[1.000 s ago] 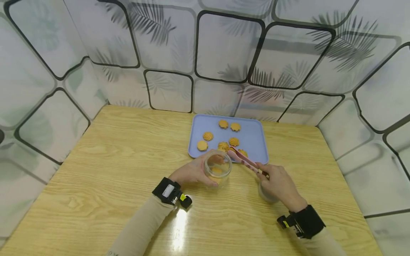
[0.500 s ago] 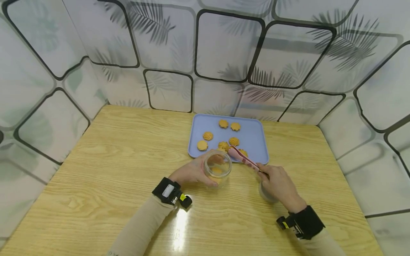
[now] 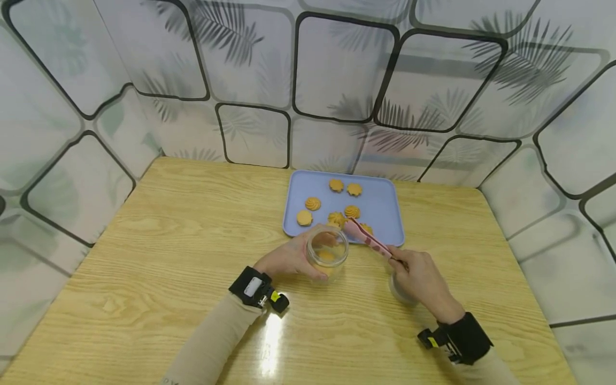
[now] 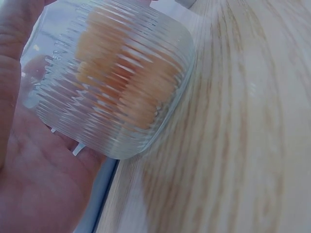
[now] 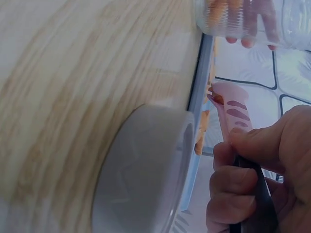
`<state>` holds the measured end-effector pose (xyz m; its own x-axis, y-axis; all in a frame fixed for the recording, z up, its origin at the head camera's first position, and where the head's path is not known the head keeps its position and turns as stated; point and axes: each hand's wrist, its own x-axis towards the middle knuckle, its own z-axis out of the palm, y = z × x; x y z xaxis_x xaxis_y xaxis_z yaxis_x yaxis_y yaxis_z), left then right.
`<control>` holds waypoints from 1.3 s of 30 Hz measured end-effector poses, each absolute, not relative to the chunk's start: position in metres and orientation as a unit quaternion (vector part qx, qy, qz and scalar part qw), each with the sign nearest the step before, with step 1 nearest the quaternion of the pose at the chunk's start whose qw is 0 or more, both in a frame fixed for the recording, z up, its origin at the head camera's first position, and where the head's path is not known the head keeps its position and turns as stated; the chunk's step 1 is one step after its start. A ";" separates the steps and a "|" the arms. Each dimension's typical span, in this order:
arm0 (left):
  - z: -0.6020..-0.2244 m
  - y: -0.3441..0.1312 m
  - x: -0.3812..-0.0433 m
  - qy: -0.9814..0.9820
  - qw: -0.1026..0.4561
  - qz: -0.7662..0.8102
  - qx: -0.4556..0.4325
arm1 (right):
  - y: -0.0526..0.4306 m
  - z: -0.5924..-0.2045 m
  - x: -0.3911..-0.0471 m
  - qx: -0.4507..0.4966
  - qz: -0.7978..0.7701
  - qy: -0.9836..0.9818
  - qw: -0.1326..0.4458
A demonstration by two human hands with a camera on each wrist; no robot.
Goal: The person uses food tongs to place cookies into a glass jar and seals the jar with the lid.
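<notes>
My left hand (image 3: 295, 259) grips a ribbed glass jar (image 3: 329, 266) from its left side, fingers behind it and thumb in front. Inside are round golden cookies (image 4: 146, 92), stacked near the bottom. My right hand (image 3: 417, 275) holds pink tongs (image 3: 368, 240) by their dark handles (image 5: 255, 196). Their pink tips reach over the front of the blue tray (image 3: 380, 203), with a cookie (image 5: 218, 98) showing between them in the right wrist view. Several swirled cookies (image 3: 313, 203) lie on the tray, some partly hidden by the jar and tongs.
A whitish round container (image 5: 141, 170) stands on the table under my right hand, mostly hidden in the head view. The wooden table (image 3: 192, 214) meets patterned curtain walls (image 3: 252, 133) at its back and sides.
The tongs' two arms have come closer together around the cookie at the tray's front. My left hand and the jar stay in place.
</notes>
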<state>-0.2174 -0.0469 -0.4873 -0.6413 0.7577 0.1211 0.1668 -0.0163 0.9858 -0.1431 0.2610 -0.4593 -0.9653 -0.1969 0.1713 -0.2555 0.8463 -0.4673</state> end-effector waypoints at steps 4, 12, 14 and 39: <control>-0.488 -0.046 -0.217 0.657 0.236 0.622 0.355 | 0.262 -0.457 -0.140 0.112 0.268 -0.955 0.051; -0.487 -0.047 -0.217 0.653 0.241 0.624 0.355 | 0.261 -0.447 -0.132 0.130 0.300 -0.942 0.073; -0.488 -0.047 -0.217 0.652 0.242 0.626 0.353 | 0.261 -0.444 -0.129 0.133 0.308 -0.938 0.082; -0.488 -0.047 -0.218 0.654 0.241 0.625 0.352 | 0.246 -0.418 -0.097 0.208 0.336 -0.896 0.202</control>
